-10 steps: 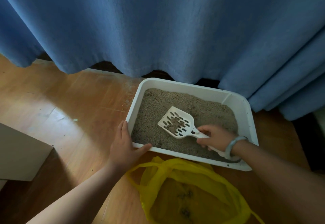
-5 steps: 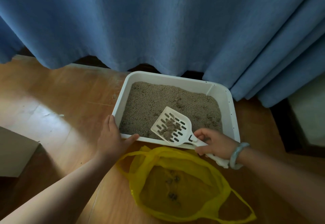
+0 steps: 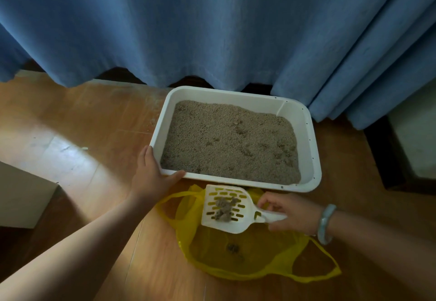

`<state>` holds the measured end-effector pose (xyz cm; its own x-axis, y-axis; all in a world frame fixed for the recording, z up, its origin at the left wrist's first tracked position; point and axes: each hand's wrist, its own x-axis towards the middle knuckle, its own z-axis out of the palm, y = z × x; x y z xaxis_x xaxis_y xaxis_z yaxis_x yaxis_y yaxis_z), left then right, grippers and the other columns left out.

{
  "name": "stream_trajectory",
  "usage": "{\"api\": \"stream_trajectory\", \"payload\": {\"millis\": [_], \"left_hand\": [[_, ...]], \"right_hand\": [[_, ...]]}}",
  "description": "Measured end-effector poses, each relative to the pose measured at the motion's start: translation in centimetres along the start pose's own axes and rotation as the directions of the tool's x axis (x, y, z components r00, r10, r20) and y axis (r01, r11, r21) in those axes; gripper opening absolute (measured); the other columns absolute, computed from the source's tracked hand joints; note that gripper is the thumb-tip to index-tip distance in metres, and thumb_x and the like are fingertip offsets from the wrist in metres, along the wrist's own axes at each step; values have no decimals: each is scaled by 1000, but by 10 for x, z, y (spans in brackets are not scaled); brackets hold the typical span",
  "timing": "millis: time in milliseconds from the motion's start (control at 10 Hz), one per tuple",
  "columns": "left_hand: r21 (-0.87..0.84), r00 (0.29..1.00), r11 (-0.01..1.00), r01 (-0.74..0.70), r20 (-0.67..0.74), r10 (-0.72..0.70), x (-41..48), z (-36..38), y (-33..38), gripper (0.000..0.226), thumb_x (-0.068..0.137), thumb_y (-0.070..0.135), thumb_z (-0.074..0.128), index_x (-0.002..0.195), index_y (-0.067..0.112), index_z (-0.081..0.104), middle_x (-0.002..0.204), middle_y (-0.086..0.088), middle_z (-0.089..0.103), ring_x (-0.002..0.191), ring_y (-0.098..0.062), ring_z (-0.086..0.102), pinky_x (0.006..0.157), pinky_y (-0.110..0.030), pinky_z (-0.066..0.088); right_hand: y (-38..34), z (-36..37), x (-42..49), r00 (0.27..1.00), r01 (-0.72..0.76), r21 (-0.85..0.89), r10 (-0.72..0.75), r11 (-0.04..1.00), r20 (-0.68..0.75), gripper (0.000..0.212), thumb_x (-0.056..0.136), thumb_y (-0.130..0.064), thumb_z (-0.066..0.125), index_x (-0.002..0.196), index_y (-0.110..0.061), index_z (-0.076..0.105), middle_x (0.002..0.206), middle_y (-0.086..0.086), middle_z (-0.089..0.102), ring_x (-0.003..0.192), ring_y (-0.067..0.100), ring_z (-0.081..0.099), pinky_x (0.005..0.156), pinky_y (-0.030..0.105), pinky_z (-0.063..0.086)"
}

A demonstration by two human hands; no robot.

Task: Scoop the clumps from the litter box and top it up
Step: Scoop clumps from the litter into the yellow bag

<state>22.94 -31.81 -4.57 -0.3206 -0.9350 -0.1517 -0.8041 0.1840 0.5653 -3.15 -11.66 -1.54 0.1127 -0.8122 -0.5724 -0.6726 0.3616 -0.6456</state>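
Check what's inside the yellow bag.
A dark clump lies on the bottom of the yellow bag. The scoop, loaded with grey clumps and held by the right hand, covers the bag's upper part, so anything under it is hidden.

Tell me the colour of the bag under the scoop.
Yellow, translucent plastic bag; the head view shows it below the white scoop.

curtain (image 3: 212, 29) bhd box (image 3: 315, 154); l floor (image 3: 82, 123) free
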Motion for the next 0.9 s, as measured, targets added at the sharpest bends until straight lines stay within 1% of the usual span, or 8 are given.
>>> {"api": "stream_trajectory", "payload": {"millis": [100, 200, 300, 400, 600, 700, 800, 900], "left_hand": [[-2, 1000, 1000, -5, -26, 5, -1, 1, 0, 107, 71, 48, 75, 148, 5, 14, 156, -8, 14, 141, -22, 16, 112, -36, 21], [-14, 999, 1000, -15, -40, 15, -3, 1, 0, 107, 71, 47, 75, 148, 5, 14, 156, -7, 15, 142, -21, 16, 112, -35, 22], [-23, 998, 999, -29, -48, 27, -3, 0, -1, 106, 71, 45, 76, 148, 4, 15, 155, -9, 16, 142, -22, 17, 112, -35, 22], [-35, 998, 999, -41, -49, 39, -4, 0, -2, 106, 71, 46, 76, 148, 5, 16, 155, -8, 16, 141, -21, 17, 112, -34, 21], [-37, 998, 998, -49, -43, 47, -4, -1, -3, 106, 71, 46, 76, 148, 6, 16, 156, -7, 16, 141, -20, 17, 112, -33, 21], [-36, 998, 998, -47, -43, 46, -4, -2, -2, 105, 71, 45, 76, 148, 6, 16, 155, -7, 16, 141, -21, 16, 112, -32, 19], [-31, 997, 998, -54, -50, 53, -4, -2, -1, 105, 71, 43, 77, 148, 5, 17, 155, -8, 17, 141, -20, 17, 111, -30, 18], [-37, 998, 998, -52, -37, 51, -4, -3, 0, 105, 71, 42, 77, 148, 6, 16, 155, -7, 17, 140, -20, 17, 111, -31, 19]], "right_hand": [[1, 5, 0, 1000, 21, -69, -20, 997, 10, 43, 78, -28, 71, 105, -52, 47, 101, -9, 60, 88, 8, 59, 75, 24, 50], [4, 7, 0, 999, 49, -91, -51, 995, -17, 33, 82, -37, 65, 112, -44, 54, 104, -13, 61, 89, 3, 59, 79, 27, 50], [5, 9, 1, 993, 101, -117, -107, 988, -48, 24, 88, -32, 59, 111, -39, 60, 98, -17, 62, 85, -5, 56, 75, 14, 44], [7, 8, -1, 986, 146, -190, -158, 971, -52, 22, 89, -30, 57, 110, -35, 62, 99, -17, 59, 87, -7, 53, 74, 11, 39], [9, 3, -8, 963, 197, -377, -251, 905, -100, 31, 86, -44, 52, 115, -37, 60, 108, -17, 59, 97, -2, 52, 77, 14, 34], [3, 0, -9, 961, 199, -348, -253, 916, -115, 31, 85, -43, 50, 113, -35, 61, 103, -20, 58, 92, -5, 52, 76, 11, 35], [-4, -3, -6, 971, 159, -223, -193, 962, -138, 28, 86, -39, 50, 110, -32, 62, 89, -25, 57, 80, -8, 53, 70, 10, 36], [-11, -4, -1, 981, 123, 87, -108, 989, -159, 18, 91, -26, 56, 108, -31, 60, 82, -14, 63, 70, 1, 64, 66, 20, 47]]}}
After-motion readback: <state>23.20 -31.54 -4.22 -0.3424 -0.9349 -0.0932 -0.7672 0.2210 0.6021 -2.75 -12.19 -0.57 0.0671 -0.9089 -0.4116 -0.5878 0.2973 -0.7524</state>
